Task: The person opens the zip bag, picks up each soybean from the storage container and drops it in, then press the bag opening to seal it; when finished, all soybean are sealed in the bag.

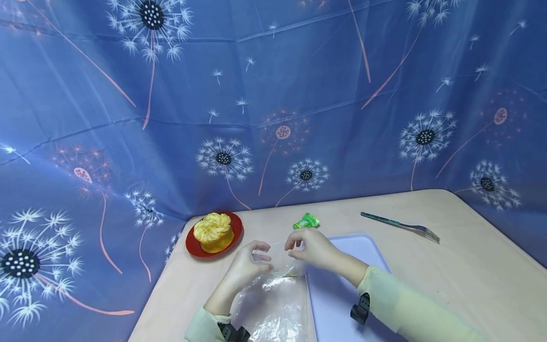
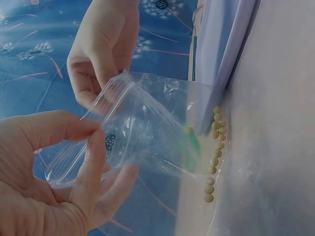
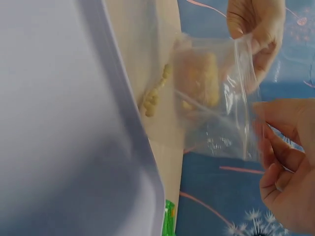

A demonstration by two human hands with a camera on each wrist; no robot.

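Note:
A clear zip bag is held up by its zip edge between both hands. My left hand pinches one part of that edge between thumb and forefinger; the other fingers curve beneath the plastic. Opposite it, my right hand pinches the other part with curled fingers. A row of small round yellowish beans shows low along the plastic, beside the tray. Further clear plastic spreads over the table below the hands, wrinkled and shiny.
Under the right forearm lies a pale lilac tray. At the back left, a red plate bears a yellow bun-like cake. A green wrapped packet lies behind the hands, and a fork at the back right.

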